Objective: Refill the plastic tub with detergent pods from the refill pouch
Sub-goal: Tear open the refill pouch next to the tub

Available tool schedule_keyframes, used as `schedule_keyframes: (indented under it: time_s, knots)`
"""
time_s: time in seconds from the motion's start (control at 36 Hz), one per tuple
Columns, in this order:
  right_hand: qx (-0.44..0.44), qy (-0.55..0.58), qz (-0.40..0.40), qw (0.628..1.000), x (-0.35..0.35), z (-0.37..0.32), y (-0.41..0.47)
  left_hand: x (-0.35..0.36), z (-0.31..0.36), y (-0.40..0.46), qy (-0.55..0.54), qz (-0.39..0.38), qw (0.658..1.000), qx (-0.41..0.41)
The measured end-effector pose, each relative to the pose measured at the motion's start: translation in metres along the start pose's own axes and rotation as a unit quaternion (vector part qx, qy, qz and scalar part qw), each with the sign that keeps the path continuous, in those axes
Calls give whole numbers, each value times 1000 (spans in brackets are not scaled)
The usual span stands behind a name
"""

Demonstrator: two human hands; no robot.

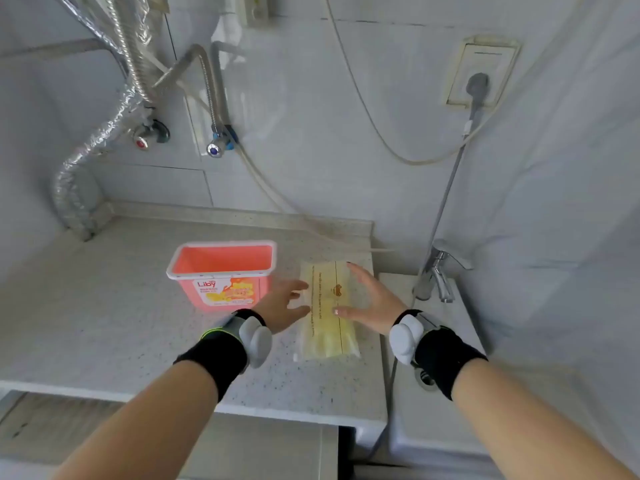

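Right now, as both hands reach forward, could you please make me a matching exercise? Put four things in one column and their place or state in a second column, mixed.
Things:
1. tub
2. refill pouch
3. left hand
4. tap

Places or states:
A. lies flat on the counter between both hands
B. stands at the sink, far right
C. lid off, pink inside, no pods visible
D. open, fingers spread, beside the tub

Pairs: 1-C, 2-A, 3-D, 4-B
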State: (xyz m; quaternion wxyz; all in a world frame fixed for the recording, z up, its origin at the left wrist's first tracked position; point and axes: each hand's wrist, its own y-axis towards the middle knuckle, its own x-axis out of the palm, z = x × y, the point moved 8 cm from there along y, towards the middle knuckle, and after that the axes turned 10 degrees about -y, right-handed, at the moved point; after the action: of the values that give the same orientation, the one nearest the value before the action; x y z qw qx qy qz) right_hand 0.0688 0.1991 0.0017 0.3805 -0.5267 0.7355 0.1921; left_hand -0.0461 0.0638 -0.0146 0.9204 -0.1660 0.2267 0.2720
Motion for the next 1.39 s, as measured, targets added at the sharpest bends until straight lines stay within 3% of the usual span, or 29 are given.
schedule_keyframes:
  time_s: [0.17, 0.47, 0.67, 0.86, 1.08, 1.39]
  knots:
    - [8, -2, -2, 1000, 6, 2, 4, 8, -19, 1, -25, -24, 996, -87]
    - [14, -18, -4, 1000, 6, 7, 5, 17, -20, 3, -71, 12, 993, -96]
    - [4, -19, 16, 1000, -6, -3, 8, 14, 6, 2, -36, -17, 998, -40]
    - [-70, -79, 26, 994, -23, -37, 16, 5, 44, -16, 16, -67, 997, 36]
    - [-87, -250, -72, 962, 0, -58, 23, -13, 55, -34, 89, -76, 989, 92]
    - [-68, -51, -3, 996, 3, -76, 17, -65, 39, -51, 18, 52, 992, 116]
